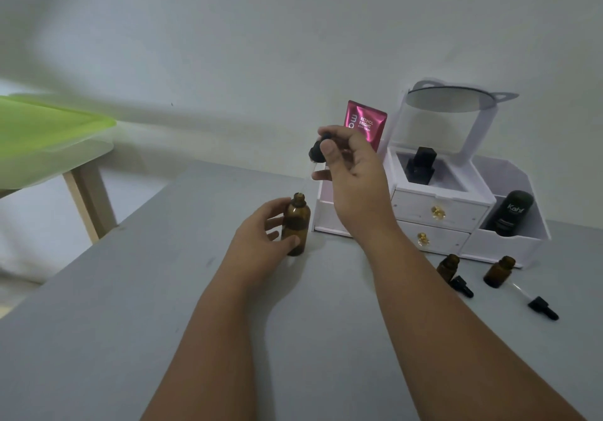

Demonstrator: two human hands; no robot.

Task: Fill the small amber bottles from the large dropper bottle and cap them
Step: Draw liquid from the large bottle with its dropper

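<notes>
The large amber bottle [296, 224] stands open on the grey table [130, 322], and my left hand [261, 234] grips its side. Above it my right hand [352, 172] pinches the black dropper cap [317, 152]; its glass pipette [307, 179] slants down toward the bottle's mouth, with the tip just above the opening. Two small amber bottles [447, 266] [498, 272] stand uncapped at the right. Beside them lie their two black dropper caps [461, 286] [542, 308].
A white cosmetic organiser [434, 211] with drawers, a mirror and a black tube [512, 213] stands behind the small bottles. A pink sachet [365, 123] leans against the wall. A green-topped side table [49, 140] stands at the far left.
</notes>
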